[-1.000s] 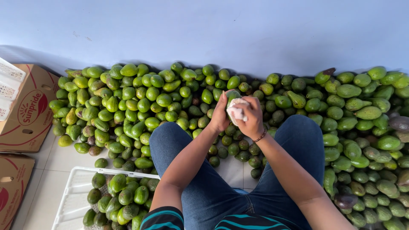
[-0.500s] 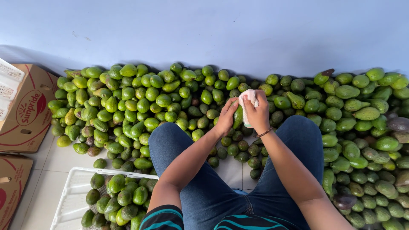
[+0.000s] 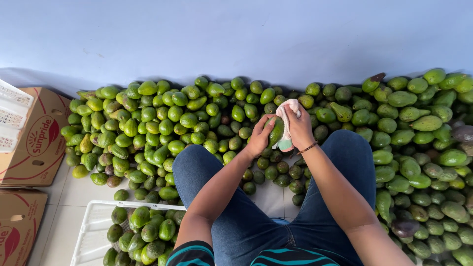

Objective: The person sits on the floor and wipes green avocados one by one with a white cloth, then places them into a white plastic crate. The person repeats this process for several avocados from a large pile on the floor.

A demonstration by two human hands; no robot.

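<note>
Nearest, at the lower left, a white crate (image 3: pixel 93 231) is sitting on the tiled floor (image 3: pixel 79 189), partly filled with green avocados. Above the knees in blue jeans, the left hand (image 3: pixel 259 135) is wrapping its fingers around one avocado (image 3: pixel 276 132), while the right hand (image 3: pixel 298 127) is pressing a white cloth (image 3: pixel 287 123) against it, fingers closed on the cloth. Compared with a second ago, the cloth is now lying along the fruit's right side instead of bunched over its top, and both hands are sitting slightly lower. Beyond them a wide pile of avocados (image 3: pixel 162 123) is spreading to the blue wall (image 3: pixel 236 39), with cardboard boxes (image 3: pixel 29 143) at left.
</note>
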